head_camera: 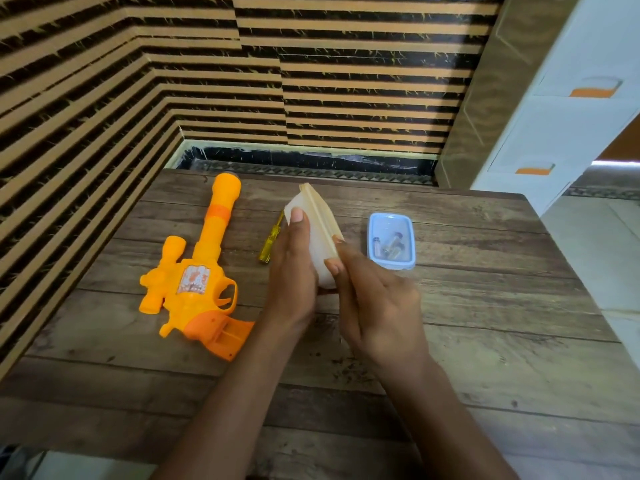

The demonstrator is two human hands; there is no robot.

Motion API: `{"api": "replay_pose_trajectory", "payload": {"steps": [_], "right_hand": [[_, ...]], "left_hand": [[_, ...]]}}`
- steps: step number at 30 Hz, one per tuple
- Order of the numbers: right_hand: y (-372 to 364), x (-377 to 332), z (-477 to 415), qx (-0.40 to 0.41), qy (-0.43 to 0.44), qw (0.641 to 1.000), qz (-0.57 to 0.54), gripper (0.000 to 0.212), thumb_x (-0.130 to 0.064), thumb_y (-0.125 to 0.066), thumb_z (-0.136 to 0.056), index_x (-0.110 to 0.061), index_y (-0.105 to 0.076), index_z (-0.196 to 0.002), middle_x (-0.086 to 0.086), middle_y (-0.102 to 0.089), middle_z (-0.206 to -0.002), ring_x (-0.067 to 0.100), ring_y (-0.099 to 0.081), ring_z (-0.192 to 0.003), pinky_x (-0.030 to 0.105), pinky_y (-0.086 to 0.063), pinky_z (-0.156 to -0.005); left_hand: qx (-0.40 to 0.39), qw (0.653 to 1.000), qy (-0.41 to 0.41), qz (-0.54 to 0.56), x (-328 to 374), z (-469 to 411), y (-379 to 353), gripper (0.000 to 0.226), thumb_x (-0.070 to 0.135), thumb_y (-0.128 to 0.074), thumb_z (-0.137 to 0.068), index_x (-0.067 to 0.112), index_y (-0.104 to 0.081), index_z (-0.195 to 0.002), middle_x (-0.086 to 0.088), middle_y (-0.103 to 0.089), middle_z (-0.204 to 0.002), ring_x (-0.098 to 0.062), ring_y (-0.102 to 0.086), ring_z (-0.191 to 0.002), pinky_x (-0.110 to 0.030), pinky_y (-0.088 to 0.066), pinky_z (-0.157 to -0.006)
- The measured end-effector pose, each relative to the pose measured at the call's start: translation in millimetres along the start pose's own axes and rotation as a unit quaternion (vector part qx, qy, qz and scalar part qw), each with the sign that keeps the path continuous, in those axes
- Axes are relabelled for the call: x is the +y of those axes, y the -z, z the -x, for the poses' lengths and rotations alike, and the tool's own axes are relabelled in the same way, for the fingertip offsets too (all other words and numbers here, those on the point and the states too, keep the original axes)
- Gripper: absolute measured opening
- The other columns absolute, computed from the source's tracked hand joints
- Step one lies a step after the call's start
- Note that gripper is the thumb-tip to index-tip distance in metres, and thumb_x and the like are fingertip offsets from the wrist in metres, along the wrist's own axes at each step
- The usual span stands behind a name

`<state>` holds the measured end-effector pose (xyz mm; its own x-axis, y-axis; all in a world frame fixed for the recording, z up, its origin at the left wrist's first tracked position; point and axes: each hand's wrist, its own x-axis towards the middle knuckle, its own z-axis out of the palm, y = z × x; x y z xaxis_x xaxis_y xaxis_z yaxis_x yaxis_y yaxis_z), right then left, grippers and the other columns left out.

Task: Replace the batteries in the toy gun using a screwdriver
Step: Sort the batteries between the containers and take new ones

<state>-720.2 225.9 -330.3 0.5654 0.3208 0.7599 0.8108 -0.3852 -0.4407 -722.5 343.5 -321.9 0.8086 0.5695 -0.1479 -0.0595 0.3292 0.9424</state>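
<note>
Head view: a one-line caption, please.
Left hand and right hand hold a white box tilted on edge; toy gun, screwdriver and blue-rimmed container lie on the table.

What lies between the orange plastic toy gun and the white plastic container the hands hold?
Head view: a yellow-handled screwdriver, lying on the wooden tabletop.

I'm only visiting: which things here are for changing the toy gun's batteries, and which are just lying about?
For the job: toy gun; screwdriver; blue-lidded box, seemingly of batteries; white box, held by left hand and right hand (purpose unclear).
Just there: drawer unit; table.
</note>
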Motion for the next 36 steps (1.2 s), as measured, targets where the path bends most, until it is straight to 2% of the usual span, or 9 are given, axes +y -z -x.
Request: {"api": "replay_pose_trajectory", "payload": {"steps": [4,7,9,11,14,17,22,28,36], "right_hand": [[3,-3,-2,0.002,-0.08,0.995,-0.056,0.037,-0.024,-0.048,-0.107,0.0,-0.074,-0.117,-0.005,-0.065,-0.071,0.004,-0.055,-0.057,0.015,-0.046,-0.057],[11,-1,-6,0.001,-0.101,0.993,-0.065,0.029,-0.019,-0.051,-0.104,-0.006,-0.075,-0.112,-0.016,-0.05,-0.07,-0.01,-0.042,-0.056,-0.001,-0.031,-0.063],[13,-1,-6,-0.024,-0.083,0.995,-0.056,0.029,-0.021,-0.054,-0.103,-0.004,-0.075,-0.114,-0.006,-0.065,-0.078,-0.009,-0.048,-0.065,-0.002,-0.034,-0.072],[13,4,-5,-0.045,-0.056,0.995,-0.07,0.028,-0.019,-0.063,-0.101,0.0,-0.073,-0.117,0.005,-0.077,-0.103,0.002,-0.066,-0.088,0.003,-0.044,-0.088],[15,15,-1,-0.08,-0.007,0.994,-0.072,0.035,-0.001,-0.076,-0.09,0.002,-0.069,-0.124,0.012,-0.071,-0.129,0.021,-0.069,-0.12,0.024,-0.051,-0.106],[19,24,0,-0.101,0.017,0.993,-0.051,0.05,0.018,-0.073,-0.078,0.003,-0.069,-0.125,0.014,-0.069,-0.132,0.026,-0.067,-0.124,0.032,-0.052,-0.107],[17,20,-2,-0.147,0.028,0.988,-0.045,0.05,0.017,-0.056,-0.083,0.005,-0.065,-0.131,0.018,-0.064,-0.139,0.034,-0.063,-0.128,0.046,-0.052,-0.107],[22,14,-8,-0.157,0.025,0.987,-0.031,0.066,0.001,-0.034,-0.072,0.008,-0.064,-0.131,0.021,-0.066,-0.136,0.036,-0.065,-0.125,0.046,-0.055,-0.103],[47,29,-12,-0.082,0.003,0.997,0.0,0.058,0.015,-0.044,-0.074,0.005,-0.068,-0.125,0.018,-0.074,-0.113,0.026,-0.07,-0.098,0.026,-0.052,-0.083]], "left_hand": [[0.002,1.0,-0.003,-0.019,0,1,3,0.047,0.051,-0.043,-0.107,0.011,-0.066,-0.119,-0.009,-0.072,-0.098,-0.019,-0.072,-0.087,-0.032,-0.058,-0.069],[0.003,1.0,0.01,-0.013,0,5,4,0.057,0.056,-0.045,-0.105,0.006,-0.064,-0.122,-0.014,-0.073,-0.095,-0.019,-0.075,-0.078,-0.033,-0.06,-0.059],[0.014,0.999,0.023,0.018,0,6,3,0.067,0.063,-0.049,-0.094,0.006,-0.065,-0.126,-0.02,-0.074,-0.106,-0.028,-0.074,-0.09,-0.041,-0.062,-0.072],[0.027,0.998,0.045,0.045,1,6,2,0.066,0.063,-0.048,-0.097,0.007,-0.065,-0.127,-0.022,-0.073,-0.11,-0.032,-0.073,-0.096,-0.044,-0.062,-0.08],[0.008,0.989,0.113,0.095,7,4,3,0.065,0.06,-0.039,-0.104,0.006,-0.062,-0.133,-0.02,-0.073,-0.108,-0.028,-0.074,-0.085,-0.035,-0.061,-0.064],[-0.009,0.983,0.142,0.116,11,2,5,0.068,0.062,-0.037,-0.103,0.007,-0.061,-0.134,-0.019,-0.073,-0.105,-0.028,-0.074,-0.081,-0.037,-0.06,-0.06],[-0.03,0.982,0.147,0.113,12,0,7,0.06,0.061,-0.035,-0.103,0.011,-0.068,-0.114,-0.014,-0.075,-0.092,-0.027,-0.073,-0.078,-0.038,-0.059,-0.065],[-0.06,0.985,0.135,0.095,16,-1,6,0.061,0.061,-0.032,-0.104,0.013,-0.068,-0.112,-0.012,-0.078,-0.086,-0.027,-0.073,-0.076,-0.042,-0.052,-0.075],[-0.101,0.987,0.118,0.038,19,5,12,0.05,0.055,-0.04,-0.102,0.017,-0.073,-0.105,-0.009,-0.076,-0.086,-0.027,-0.071,-0.064,-0.035,-0.051,-0.046]]}}
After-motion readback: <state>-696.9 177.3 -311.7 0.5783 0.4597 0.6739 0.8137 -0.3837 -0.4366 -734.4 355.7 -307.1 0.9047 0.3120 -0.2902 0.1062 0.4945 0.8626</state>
